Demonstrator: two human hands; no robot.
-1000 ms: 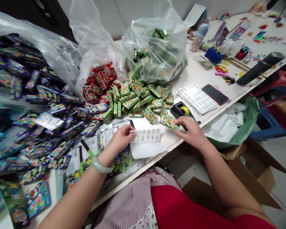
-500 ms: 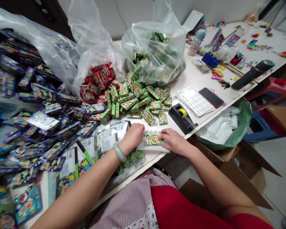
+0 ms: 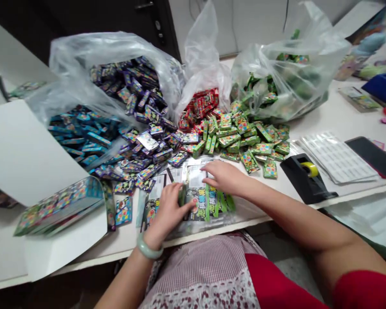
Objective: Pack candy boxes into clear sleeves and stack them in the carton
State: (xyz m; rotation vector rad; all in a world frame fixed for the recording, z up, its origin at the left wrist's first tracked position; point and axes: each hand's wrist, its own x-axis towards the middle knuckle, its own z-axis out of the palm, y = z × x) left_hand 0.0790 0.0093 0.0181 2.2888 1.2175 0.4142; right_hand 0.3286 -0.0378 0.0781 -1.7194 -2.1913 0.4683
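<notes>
Pale-green bracelet [image 3: 145,249] at its wrist, your left hand [image 3: 167,212] curls over the printed packets [image 3: 212,202], thumb and fingers apart; your right hand [image 3: 227,177] touches their upper part. You cannot tell whether either grips anything. Beyond the packets, green boxes [image 3: 229,140] and purple boxes [image 3: 148,140] lie loose, and bags [image 3: 201,47] hold many more, so most seem yet to be handled.

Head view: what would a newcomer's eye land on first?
Probably the bright heaps of small boxes in and before clear bags: blue at left, then purple, red and green. Next, the left hand and right hand over printed pouches near the table's front edge.
</notes>
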